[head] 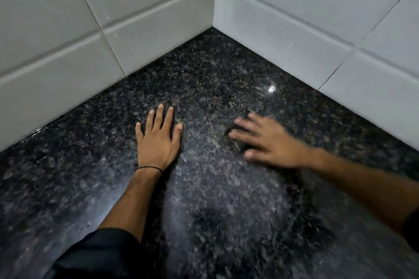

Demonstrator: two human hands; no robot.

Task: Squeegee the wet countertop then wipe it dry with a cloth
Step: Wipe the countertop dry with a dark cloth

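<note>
Your left hand (158,140) lies flat, palm down, on the dark speckled worktop (204,88), a little left of the scene's centre. Its fingers (158,115) are straight, close together and point toward the far corner; the grip is released and holds nothing. A thin black band (148,169) circles the left wrist, and a dark sleeve (99,256) covers the forearm at the near edge of the view.

Your right hand (267,140) is to the right of the left hand, well apart from it, with the forearm entering from the right edge. Its fingers are spread and point left and toward the far side. The hand is blurred. The grip is released; no cloth or squeegee shows in it. Whether the palm touches the worktop cannot be told because of the blur.

The worktop fills the near and middle of the view. A curved wet streak (301,206) runs from beside the right hand toward the near side, and a bright light reflection (271,89) shines on the surface far of the right hand.

White wall tiles (136,13) rise on the far left and far right and meet in a corner (214,27) at the far centre.
</note>
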